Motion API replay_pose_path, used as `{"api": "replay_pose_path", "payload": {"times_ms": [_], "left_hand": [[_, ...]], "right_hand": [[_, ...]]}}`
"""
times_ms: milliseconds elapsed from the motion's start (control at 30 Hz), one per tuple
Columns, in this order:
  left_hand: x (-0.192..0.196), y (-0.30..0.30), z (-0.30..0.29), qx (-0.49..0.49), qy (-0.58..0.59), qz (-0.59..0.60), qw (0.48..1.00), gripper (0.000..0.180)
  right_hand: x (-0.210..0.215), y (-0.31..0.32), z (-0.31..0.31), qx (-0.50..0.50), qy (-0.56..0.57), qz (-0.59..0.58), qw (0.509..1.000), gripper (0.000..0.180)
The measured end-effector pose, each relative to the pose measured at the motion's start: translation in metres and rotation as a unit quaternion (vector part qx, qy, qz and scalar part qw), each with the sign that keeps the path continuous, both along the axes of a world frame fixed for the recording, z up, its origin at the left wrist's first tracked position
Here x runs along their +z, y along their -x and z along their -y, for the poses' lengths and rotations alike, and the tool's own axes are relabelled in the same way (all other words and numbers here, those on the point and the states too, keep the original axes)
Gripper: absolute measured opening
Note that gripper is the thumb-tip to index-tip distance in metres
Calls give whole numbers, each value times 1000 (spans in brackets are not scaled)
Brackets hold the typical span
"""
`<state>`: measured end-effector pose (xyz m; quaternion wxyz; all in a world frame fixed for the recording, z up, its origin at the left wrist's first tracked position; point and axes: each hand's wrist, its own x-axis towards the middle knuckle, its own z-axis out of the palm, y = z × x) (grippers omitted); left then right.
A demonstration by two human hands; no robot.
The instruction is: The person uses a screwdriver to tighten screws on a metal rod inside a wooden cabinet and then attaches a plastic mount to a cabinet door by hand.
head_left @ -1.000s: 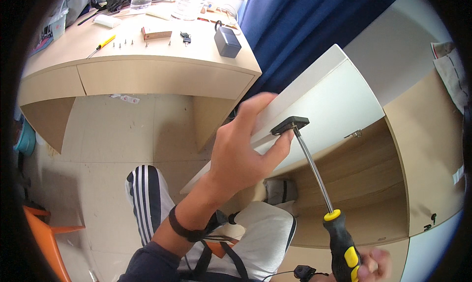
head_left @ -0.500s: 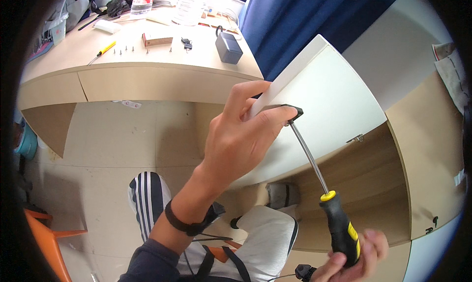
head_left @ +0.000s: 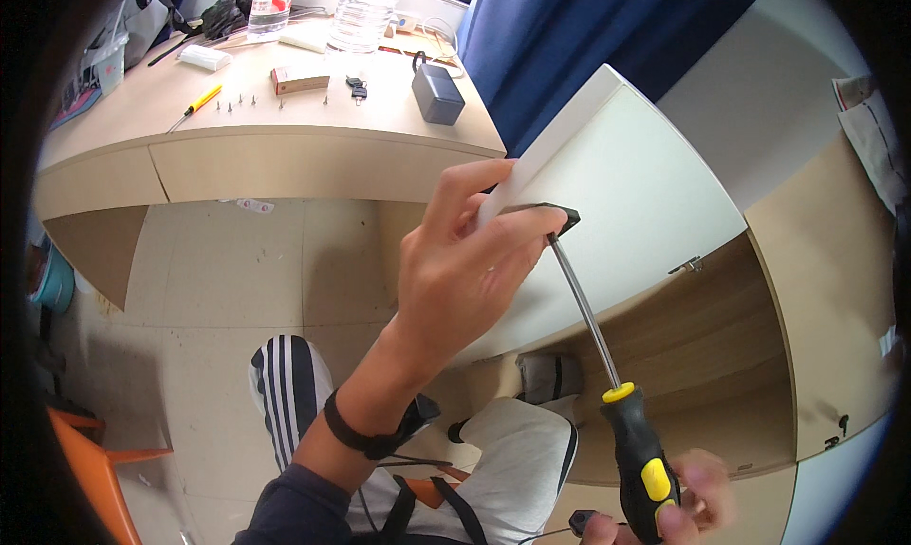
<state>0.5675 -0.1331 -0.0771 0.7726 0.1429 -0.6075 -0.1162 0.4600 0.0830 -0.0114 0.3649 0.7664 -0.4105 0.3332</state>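
My left hand [head_left: 470,251] is closed around the edge of an open white cabinet door [head_left: 631,194]. Its thumb presses a small black rectangular fitting, perhaps a lock [head_left: 569,218], against the door's inner face. In my right hand [head_left: 697,502], at the lower right, is a black-and-yellow screwdriver [head_left: 638,450] with a long metal shaft. The shaft slants up to the fitting, and its tip meets the underside beside my left thumb. The fingers of my right hand are around the handle and slightly blurred. Whether a screw is under the tip is hidden.
On the desk [head_left: 285,118] lie a small yellow screwdriver [head_left: 202,99], several screws [head_left: 241,101], a small box [head_left: 301,79], keys [head_left: 357,87] and a dark box-shaped object [head_left: 437,94]. Bottles stand behind. The open cabinet [head_left: 702,346] is at right, an orange stool [head_left: 95,469] lower left.
The screwdriver handle has turned, bringing its yellow patch toward me, and moved slightly left and down. My right hand's fingers have shifted on it. My left hand keeps its grip.
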Motion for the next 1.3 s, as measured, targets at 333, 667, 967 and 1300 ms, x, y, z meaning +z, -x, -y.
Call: {"api": "replay_pose_path", "payload": {"times_ms": [333, 667, 967, 1300], "left_hand": [[0, -2, -4, 1, -17, 11, 1000, 24], [3, 0, -6, 5, -22, -10, 1000, 24], [4, 2, -5, -10, -24, -24, 999, 20], [9, 6, -2, 66, -5, -73, 995, 23]], "right_hand": [[3, 2, -2, 12, 13, -25, 1000, 24], [4, 6, -2, 33, 2, 5, 999, 36], [-8, 2, -2, 28, 32, 80, 996, 31], [-13, 9, -5, 79, 176, 115, 975, 11]]}}
